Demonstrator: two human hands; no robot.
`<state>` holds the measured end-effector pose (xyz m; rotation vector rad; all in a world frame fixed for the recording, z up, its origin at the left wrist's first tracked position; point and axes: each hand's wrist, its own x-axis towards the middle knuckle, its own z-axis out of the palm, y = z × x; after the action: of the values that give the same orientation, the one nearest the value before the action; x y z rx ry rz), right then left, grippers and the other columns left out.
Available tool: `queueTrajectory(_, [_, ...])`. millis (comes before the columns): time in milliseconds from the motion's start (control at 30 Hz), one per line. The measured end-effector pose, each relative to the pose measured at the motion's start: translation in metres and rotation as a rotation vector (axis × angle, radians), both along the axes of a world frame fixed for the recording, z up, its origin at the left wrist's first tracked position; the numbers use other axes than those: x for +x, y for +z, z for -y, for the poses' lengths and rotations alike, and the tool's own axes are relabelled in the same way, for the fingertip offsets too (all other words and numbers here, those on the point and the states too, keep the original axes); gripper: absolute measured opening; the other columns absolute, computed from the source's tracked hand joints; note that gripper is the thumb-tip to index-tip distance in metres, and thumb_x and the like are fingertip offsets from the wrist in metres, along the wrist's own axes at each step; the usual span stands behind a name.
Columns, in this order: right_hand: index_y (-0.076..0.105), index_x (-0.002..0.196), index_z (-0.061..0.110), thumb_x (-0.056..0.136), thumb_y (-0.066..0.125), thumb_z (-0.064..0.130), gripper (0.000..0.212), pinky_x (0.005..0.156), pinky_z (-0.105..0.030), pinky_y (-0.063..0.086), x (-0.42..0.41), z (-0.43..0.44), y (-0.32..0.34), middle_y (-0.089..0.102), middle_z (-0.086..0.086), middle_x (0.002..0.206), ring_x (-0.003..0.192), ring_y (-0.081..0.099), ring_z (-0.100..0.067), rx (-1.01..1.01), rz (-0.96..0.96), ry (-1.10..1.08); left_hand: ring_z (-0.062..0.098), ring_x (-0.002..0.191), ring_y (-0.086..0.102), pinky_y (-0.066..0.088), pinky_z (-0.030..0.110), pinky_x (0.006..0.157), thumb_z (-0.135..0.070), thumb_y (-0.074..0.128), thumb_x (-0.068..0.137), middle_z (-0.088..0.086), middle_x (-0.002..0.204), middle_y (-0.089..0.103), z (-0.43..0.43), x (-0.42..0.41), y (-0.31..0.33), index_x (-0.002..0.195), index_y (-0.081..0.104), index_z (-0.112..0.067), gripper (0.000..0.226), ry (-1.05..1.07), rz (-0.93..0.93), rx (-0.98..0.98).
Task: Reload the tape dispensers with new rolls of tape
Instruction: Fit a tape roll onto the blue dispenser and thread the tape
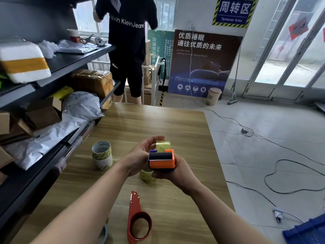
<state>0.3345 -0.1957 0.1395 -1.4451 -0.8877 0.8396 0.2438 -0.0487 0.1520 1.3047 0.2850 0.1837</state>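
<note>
Long wooden table [184, 124]. Near its front edge, flat red metal tape dispenser [134, 206]; by the left edge, two stacked tape rolls [102, 154]. Above the middle, orange-and-blue plastic dispenser [161, 160] gripped by right hand [175, 173]; left hand [139, 159] pinching yellowish tape roll [163, 145], seemingly mounted.

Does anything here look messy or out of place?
Nothing looks damaged. Loose cables sprawl across the floor right of the table, a trip risk. The red dispenser lies flat without a roll. The left hand and right hand hold the orange dispenser.
</note>
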Motion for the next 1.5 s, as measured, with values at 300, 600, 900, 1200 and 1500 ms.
queueTrajectory(300, [0.064,0.114,0.009,0.066,0.082,-0.003,0.052,0.087,-0.039,0.057,0.002,-0.005,-0.007,0.073,-0.009,0.106,0.098,0.07,-0.022,-0.007,0.025,-0.006,0.024,0.096,0.065,0.051,0.036,0.087,-0.053,0.04,0.092,0.01,0.105,0.068,0.005,0.005,0.014,0.107,0.061,-0.015,0.047,0.08,-0.288,0.074])
queueTrajectory(600, [0.065,0.114,0.009,0.066,0.082,-0.002,0.052,0.088,-0.044,0.057,0.006,-0.004,-0.005,0.072,-0.011,0.107,0.1,0.069,-0.025,0.003,0.037,-0.014,0.024,0.098,0.067,0.056,0.029,0.07,0.003,0.066,0.07,0.016,0.119,0.064,-0.011,0.001,0.003,0.125,0.056,-0.009,0.057,0.025,-0.036,-0.095])
queueTrajectory(900, [0.067,0.11,0.012,0.068,0.082,-0.002,0.047,0.088,-0.041,0.057,0.007,-0.005,-0.005,0.074,-0.008,0.105,0.098,0.07,-0.022,-0.019,0.052,-0.013,0.023,0.099,0.065,0.054,0.03,0.074,-0.034,0.049,0.093,0.012,0.11,0.067,-0.002,0.008,0.013,0.12,0.059,-0.009,0.038,0.149,-0.166,-0.018])
queueTrajectory(1200, [0.066,0.112,0.011,0.065,0.082,-0.005,0.052,0.089,-0.043,0.056,0.007,-0.002,-0.002,0.073,-0.011,0.106,0.1,0.069,-0.025,-0.015,0.054,-0.035,0.025,0.106,0.065,0.056,0.029,0.078,0.012,0.06,0.074,0.016,0.126,0.061,-0.009,0.004,0.003,0.129,0.053,-0.009,0.059,0.014,-0.037,0.0])
queueTrajectory(1500, [0.066,0.112,0.016,0.067,0.081,-0.006,0.053,0.084,-0.032,0.058,0.006,0.003,0.002,0.073,-0.004,0.104,0.097,0.07,-0.016,-0.033,0.033,-0.021,0.025,0.118,0.058,0.05,0.036,0.092,-0.003,0.071,0.074,0.008,0.129,0.059,-0.008,0.005,0.005,0.129,0.054,-0.015,0.058,0.038,-0.085,0.139])
